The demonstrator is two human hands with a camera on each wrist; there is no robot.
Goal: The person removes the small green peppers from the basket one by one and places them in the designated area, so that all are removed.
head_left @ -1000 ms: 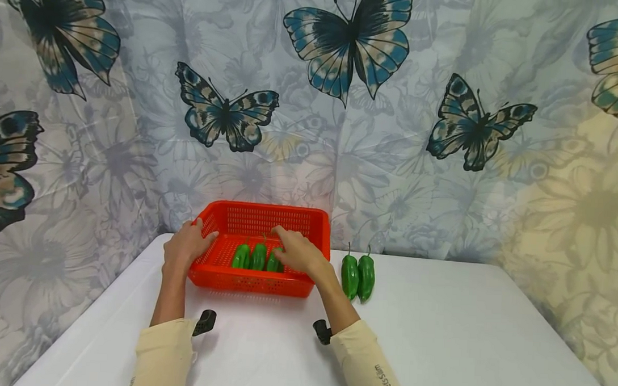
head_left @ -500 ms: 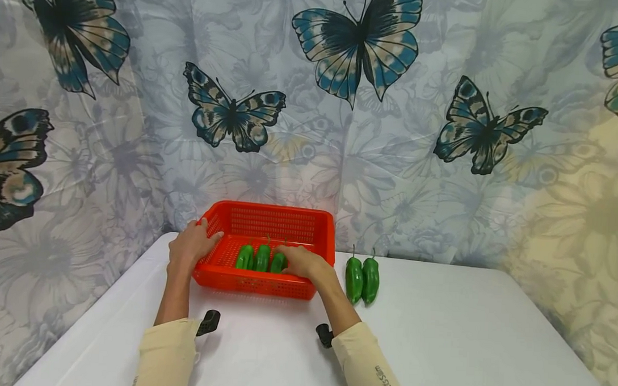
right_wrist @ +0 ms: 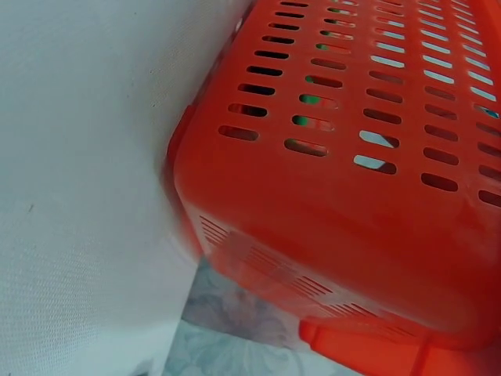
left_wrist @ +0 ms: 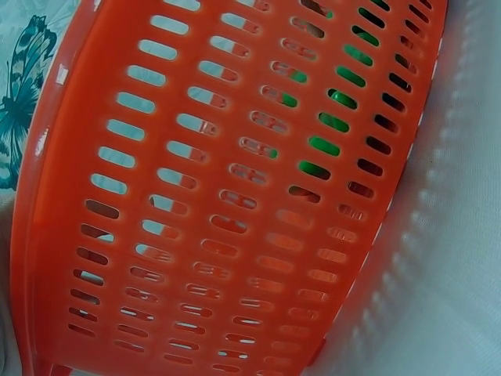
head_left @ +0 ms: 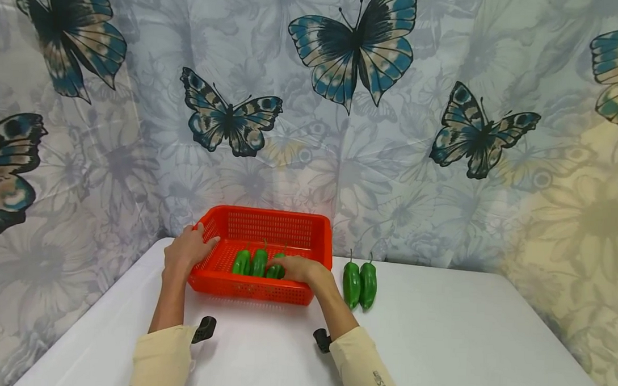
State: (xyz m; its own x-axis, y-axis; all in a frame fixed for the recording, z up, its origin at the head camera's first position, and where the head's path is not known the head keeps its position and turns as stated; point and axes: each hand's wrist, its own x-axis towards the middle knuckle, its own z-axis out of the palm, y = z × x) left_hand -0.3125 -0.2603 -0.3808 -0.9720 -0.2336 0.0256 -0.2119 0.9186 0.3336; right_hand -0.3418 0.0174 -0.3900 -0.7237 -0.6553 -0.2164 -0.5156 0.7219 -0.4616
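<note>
A red plastic basket (head_left: 251,288) with slotted walls stands at the back left of the white table. At its left rim, my left hand (head_left: 185,251) grips the side, thumb on the inner side. My right hand (head_left: 302,269) reaches over the front wall and holds the rightmost green pepper (head_left: 275,271) inside, partly hiding it. Left of that, two more green peppers, one in the middle (head_left: 259,263) and one at the left (head_left: 241,263), lie side by side. Both wrist views show mostly the basket's wall (left_wrist: 227,180), with green glimpsed through slots; neither shows fingers clearly.
Right of the basket, two green peppers lie together on the table (head_left: 437,322): a left one (head_left: 351,285) and a right one (head_left: 368,285). A butterfly-print cloth (head_left: 385,212) hangs behind the table. Black wrist devices stick out from both sleeves.
My right hand has lowered from above the peppers onto the rightmost one in the basket, its fingers closing round it. The left hand keeps its grip on the rim; the view shifts slightly.
</note>
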